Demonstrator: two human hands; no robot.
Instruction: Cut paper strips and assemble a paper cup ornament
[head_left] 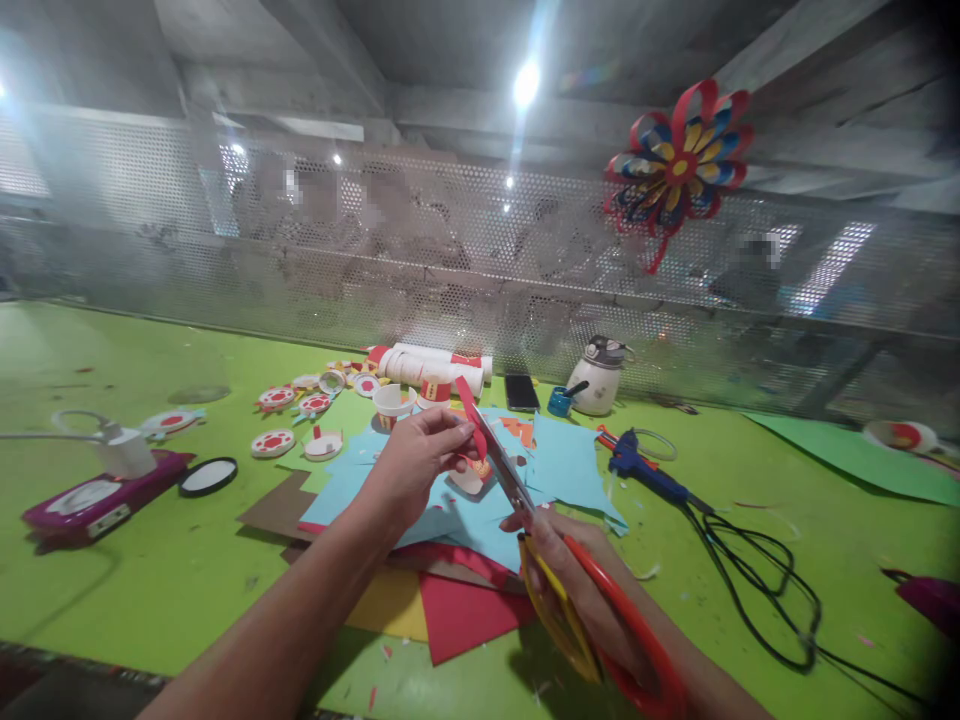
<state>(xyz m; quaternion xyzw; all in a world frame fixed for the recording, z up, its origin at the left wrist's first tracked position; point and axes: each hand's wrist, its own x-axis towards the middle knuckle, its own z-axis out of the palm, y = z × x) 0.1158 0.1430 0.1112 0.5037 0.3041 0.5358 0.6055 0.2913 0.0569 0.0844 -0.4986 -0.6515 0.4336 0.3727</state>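
Note:
Between the thumb and fingers of my left hand (424, 455) is a narrow red paper strip (466, 400), held upright above the craft sheets. My right hand (574, 560) grips a pair of scissors (504, 470) with red and yellow handles. Their blades point up and to the left, beside the red strip; whether they touch it I cannot tell. Under both hands lie light blue paper sheets (574, 460), with a red sheet (472, 615) and a yellow sheet (390, 600) below. A paper cup (394, 403) stands just behind my left hand.
Right of the sheets lies a blue glue gun (649, 470) with a looping black cable. A purple power strip (105, 500) sits left, near several round paper pieces (274, 443). Behind are paper rolls (427, 368), a phone (521, 392) and a white bottle (596, 380). A perforated metal screen (465, 240) edges the table.

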